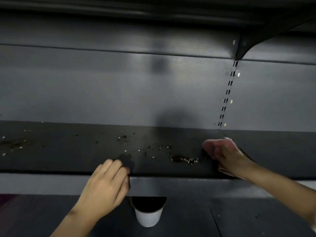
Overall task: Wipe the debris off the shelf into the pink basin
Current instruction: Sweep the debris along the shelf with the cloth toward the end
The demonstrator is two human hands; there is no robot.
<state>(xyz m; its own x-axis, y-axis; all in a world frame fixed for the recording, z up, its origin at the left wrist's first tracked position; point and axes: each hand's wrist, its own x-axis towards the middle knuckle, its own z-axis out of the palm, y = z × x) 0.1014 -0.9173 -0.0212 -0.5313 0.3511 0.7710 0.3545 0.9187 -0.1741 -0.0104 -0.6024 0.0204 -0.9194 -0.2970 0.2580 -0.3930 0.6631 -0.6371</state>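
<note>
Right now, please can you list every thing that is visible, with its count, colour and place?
shelf: one, dark grey, across the middle
debris: many crumbs, brown and white, scattered on the shelf
cloth: one, pale pink, under the right hand on the shelf
cup: one, white, dark inside, on the lower shelf below the front edge
upright: one, slotted, on the back panel at right
hands: left at the shelf's front edge; right on the cloth

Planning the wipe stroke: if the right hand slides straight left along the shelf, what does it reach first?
Probably the brown-and-white crumb pile just left of the right hand and its pale cloth; depth looks similar.
</note>
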